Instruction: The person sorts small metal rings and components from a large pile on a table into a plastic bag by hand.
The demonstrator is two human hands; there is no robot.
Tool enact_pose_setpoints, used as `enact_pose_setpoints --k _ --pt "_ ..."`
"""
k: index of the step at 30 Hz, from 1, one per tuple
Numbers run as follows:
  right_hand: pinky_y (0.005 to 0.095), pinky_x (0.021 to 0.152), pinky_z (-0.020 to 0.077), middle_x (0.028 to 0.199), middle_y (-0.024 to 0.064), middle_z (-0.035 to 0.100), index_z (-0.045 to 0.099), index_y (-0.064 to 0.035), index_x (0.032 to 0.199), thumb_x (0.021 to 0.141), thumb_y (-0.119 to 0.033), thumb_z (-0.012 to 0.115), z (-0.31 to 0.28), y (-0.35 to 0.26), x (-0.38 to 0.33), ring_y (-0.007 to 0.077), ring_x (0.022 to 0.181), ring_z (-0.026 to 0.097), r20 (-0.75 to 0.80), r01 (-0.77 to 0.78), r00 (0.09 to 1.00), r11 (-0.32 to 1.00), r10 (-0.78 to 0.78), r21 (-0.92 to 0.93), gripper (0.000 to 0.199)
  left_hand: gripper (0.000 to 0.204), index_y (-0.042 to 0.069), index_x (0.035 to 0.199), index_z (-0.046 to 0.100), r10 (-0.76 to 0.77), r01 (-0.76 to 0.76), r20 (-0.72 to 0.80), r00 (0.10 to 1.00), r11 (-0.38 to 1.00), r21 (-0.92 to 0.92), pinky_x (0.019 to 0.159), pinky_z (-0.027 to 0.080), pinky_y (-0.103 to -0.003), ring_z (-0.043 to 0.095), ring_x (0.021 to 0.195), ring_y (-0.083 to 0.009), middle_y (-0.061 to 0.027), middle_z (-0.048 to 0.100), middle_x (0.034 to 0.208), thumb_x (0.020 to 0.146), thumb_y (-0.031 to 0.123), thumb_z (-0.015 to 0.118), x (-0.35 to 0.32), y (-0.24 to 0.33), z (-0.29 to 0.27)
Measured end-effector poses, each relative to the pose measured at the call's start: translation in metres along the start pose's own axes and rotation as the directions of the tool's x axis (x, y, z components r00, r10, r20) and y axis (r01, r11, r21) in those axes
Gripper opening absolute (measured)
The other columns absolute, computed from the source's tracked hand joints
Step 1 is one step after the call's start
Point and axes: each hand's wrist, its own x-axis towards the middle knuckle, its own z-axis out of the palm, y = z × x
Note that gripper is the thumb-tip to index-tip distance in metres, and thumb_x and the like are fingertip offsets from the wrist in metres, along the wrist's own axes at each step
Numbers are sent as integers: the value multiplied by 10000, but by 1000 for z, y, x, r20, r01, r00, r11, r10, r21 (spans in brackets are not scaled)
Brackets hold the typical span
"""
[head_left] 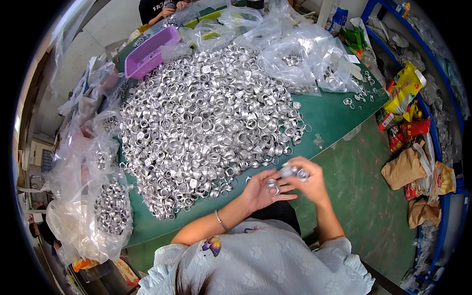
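A large heap of silver-coloured metal rings (206, 118) spreads over the green table (324, 115). In front of its near right edge, my left hand (260, 191) is turned palm up with the fingers stretched out. A couple of loose rings (272, 187) lie across that palm and its fingers. Just above and to the right, my right hand (309, 179) is closed round several metal rings (295, 172), slightly blurred. The two hands are close together, near the table's front edge.
Beyond the heap stands a purple plastic basket (152, 51). Clear plastic bags (300, 54) cover the far right, and another bag with rings (113, 209) lies at left. Across the table is another person (156, 11). Blue shelving (445, 172) with packages stands at right.
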Motion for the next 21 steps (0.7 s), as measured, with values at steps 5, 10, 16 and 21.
enact_pose_setpoints --k 5,10,16,21 --pt "341 654 474 1013 58 595 625 -62 937 617 -130 745 25 1 -9 252 843 588 245 369 929 746 -277 -554 348 568 21 1178 500 57 -64 -110 992 996 -66 918 459 -391 542 1087 -259 -162 515 1218 920 512 375 7 -3 19" --pt "393 753 429 1104 55 555 610 -66 951 644 -247 716 36 -14 -1 296 1008 492 370 434 899 596 -234 -676 372 443 63 1115 534 144 -153 -124 982 985 -73 890 466 -414 584 997 -253 -116 568 1104 916 449 445 -4 -2 0" --pt "366 859 417 1001 147 551 575 38 959 743 18 527 30 0 -12 266 927 533 -63 367 902 836 -426 -408 221 239 49 1009 577 242 -260 -124 962 952 -160 723 522 -384 578 1002 -293 -116 606 1019 897 255 529 -43 4 -14" --pt "263 737 451 867 68 556 578 43 962 895 -32 508 8 25 -2 132 807 522 -403 -53 915 987 -13 -153 123 205 19 952 573 800 -806 -96 593 587 -78 721 502 -365 573 934 -308 -174 586 979 833 184 559 -164 31 12"
